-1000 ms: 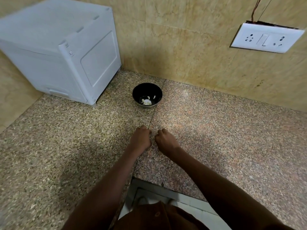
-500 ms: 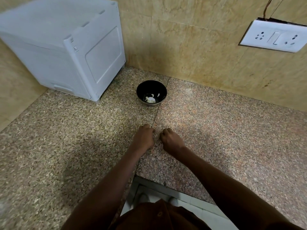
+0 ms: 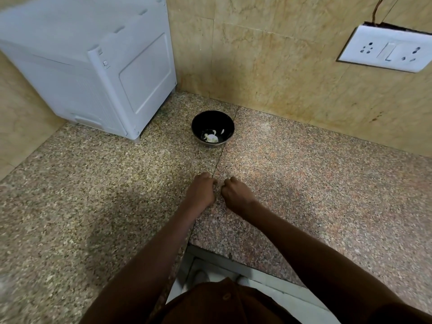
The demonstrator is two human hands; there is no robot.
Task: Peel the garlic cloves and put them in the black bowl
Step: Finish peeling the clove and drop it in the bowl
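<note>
The black bowl (image 3: 212, 127) stands on the granite counter near the back wall, with a few pale peeled garlic pieces (image 3: 211, 137) in its bottom. My left hand (image 3: 201, 192) and my right hand (image 3: 236, 194) hover side by side just in front of the bowl, backs up, with a narrow gap between them. Both have their fingers curled into loose fists. No clove or skin shows in or between them, and their palm sides are hidden.
A white plastic appliance (image 3: 93, 66) fills the back left corner of the counter (image 3: 93, 195). On the tiled wall at the right is a white socket plate (image 3: 385, 51). The counter's front edge (image 3: 233, 253) runs under my forearms, with floor below.
Both fists stay together in front of the bowl with only small shifts. The gap between them is slightly wider. The view has drifted a little to the left.
</note>
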